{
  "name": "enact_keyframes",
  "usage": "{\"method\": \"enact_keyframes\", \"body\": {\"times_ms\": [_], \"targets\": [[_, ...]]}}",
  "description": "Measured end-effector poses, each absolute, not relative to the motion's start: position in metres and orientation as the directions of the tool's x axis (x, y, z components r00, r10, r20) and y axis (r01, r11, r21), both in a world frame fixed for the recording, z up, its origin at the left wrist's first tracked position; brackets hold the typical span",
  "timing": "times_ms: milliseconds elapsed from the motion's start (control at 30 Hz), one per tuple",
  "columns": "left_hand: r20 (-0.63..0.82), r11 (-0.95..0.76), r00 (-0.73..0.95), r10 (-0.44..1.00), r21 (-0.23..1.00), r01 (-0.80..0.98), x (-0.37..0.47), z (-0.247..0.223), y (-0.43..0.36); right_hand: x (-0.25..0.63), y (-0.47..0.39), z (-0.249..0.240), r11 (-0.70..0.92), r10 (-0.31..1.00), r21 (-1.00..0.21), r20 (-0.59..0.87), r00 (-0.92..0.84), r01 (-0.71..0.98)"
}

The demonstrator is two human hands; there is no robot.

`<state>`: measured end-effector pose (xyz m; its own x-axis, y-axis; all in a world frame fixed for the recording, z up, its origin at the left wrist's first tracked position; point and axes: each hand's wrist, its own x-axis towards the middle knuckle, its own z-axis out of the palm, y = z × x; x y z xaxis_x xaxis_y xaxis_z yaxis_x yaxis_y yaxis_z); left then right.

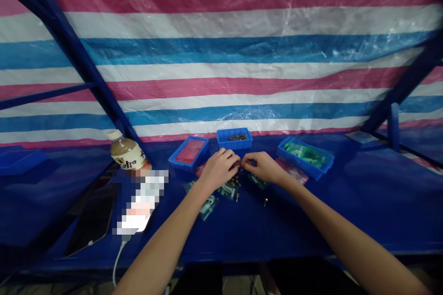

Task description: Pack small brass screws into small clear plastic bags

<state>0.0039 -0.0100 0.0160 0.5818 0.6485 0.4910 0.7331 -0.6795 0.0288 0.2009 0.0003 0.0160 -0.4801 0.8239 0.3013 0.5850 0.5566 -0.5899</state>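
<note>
My left hand (221, 168) and my right hand (261, 166) nearly meet over the middle of the blue table, fingers curled around something too small to make out. Small green packets (208, 207) lie below my left hand, and another green packet (258, 181) is partly under my right hand. Two small brass-coloured pieces (266, 202) (237, 197) rest on the table nearer to me. Beyond my hands, a blue bin (234, 132) holds many small metal parts.
A blue bin with a pink content (188, 151) stands left, a bin with green packets (306, 156) right. Pink packets (294, 171) lie beside it. On the left are a bottle (128, 153), a dark tablet (90, 223) and a pixelated device with a cable (117, 258). Blue posts flank the table.
</note>
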Motion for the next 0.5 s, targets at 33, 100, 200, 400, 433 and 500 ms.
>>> {"method": "enact_keyframes", "body": {"times_ms": [33, 100, 200, 400, 433, 500], "targets": [[0.476, -0.688, 0.604, 0.639, 0.002, 0.726, 0.003, 0.017, -0.01, 0.201, 0.001, 0.016, 0.557, 0.822, -0.596, 0.293, -0.488, 0.579], [0.454, -0.696, 0.632, 0.628, -0.036, 0.717, 0.001, 0.02, -0.01, 0.2, 0.001, 0.016, 0.541, 0.825, -0.634, 0.271, -0.496, 0.553], [0.435, -0.696, 0.651, 0.621, -0.075, 0.714, 0.001, 0.022, -0.011, 0.201, 0.0, 0.015, 0.503, 0.831, -0.703, 0.235, -0.504, 0.503], [0.465, -0.637, 0.61, 0.641, -0.12, 0.761, -0.003, 0.018, -0.007, 0.198, 0.001, 0.016, 0.446, 0.865, -0.741, 0.213, -0.454, 0.502], [0.48, -0.608, 0.582, 0.656, -0.12, 0.785, -0.005, 0.018, -0.006, 0.196, 0.005, 0.018, 0.445, 0.874, -0.742, 0.235, -0.426, 0.502], [0.5, -0.546, 0.526, 0.688, -0.121, 0.829, -0.007, 0.018, -0.005, 0.192, 0.017, 0.027, 0.441, 0.893, -0.739, 0.305, -0.331, 0.51]]}}
